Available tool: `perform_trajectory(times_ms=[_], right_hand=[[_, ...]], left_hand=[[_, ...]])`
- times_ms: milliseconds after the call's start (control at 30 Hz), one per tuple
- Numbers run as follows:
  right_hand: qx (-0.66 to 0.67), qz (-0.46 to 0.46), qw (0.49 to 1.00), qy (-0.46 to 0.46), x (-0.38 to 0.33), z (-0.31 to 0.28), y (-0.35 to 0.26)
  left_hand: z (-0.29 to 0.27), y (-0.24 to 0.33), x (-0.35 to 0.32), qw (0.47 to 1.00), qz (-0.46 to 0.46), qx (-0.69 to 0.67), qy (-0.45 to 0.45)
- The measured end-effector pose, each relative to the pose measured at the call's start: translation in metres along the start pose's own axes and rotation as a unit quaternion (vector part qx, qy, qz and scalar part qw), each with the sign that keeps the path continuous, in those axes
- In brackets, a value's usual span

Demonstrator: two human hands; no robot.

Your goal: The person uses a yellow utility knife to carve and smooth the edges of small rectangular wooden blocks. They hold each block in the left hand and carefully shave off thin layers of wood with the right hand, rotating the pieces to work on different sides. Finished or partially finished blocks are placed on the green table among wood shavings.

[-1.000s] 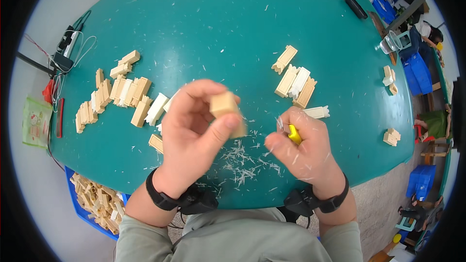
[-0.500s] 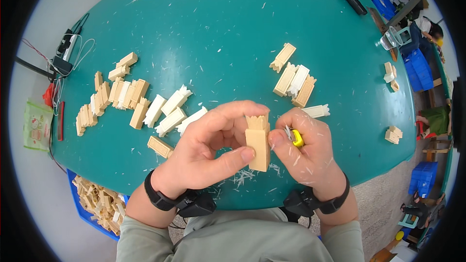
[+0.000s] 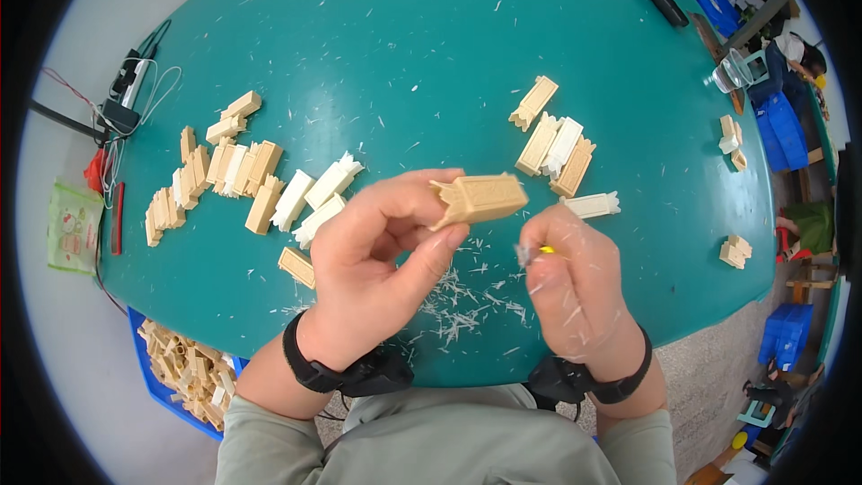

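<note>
My left hand [image 3: 382, 260] pinches a beige rectangular moulded piece [image 3: 489, 198] between thumb and fingers. The piece lies nearly level above the table, its jagged, crown-like end toward my palm and its panelled side up. Close by on the right, my right hand [image 3: 575, 283] is closed around a small yellow hand tool [image 3: 547, 251]; only a bit of yellow and a blurred greyish tip show, so its exact kind is unclear. Pale shavings cling to that hand. Tool and piece are apart. Beneath, thin pale shavings [image 3: 453, 305] are scattered on the green table [image 3: 431, 63].
Similar beige and cream pieces [image 3: 265, 162] lie in groups on the left, with several more [image 3: 564, 145] at the right. A blue bin [image 3: 154, 386] full of pieces stands lower left. Near the right edge are a black case [image 3: 664, 4] and a clear plastic container [image 3: 732, 70].
My left hand has turned the piece from upright to nearly level, panelled side up. My right hand has moved slightly down, away from it, with the yellow tool. The whole view has shifted slightly.
</note>
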State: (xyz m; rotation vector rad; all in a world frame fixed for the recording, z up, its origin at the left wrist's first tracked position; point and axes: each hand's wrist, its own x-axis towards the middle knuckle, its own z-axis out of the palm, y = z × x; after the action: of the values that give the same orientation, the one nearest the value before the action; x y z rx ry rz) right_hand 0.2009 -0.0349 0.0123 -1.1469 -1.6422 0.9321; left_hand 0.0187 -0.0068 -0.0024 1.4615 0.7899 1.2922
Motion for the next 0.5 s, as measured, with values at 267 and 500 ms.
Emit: perform_trajectory(times_ms=[267, 500], right_hand=[[-0.071, -0.047, 0.996, -0.012, 0.0021, 0.0083, 0.0009], [-0.073, -0.059, 0.995, -0.017, 0.0021, 0.0106, 0.0023]], left_hand=[[0.0000, 0.0027, -0.0022, 0.961, 0.174, 0.212, -0.021], [0.0005, 0.0003, -0.0025, 0.935, 0.236, 0.266, -0.015]])
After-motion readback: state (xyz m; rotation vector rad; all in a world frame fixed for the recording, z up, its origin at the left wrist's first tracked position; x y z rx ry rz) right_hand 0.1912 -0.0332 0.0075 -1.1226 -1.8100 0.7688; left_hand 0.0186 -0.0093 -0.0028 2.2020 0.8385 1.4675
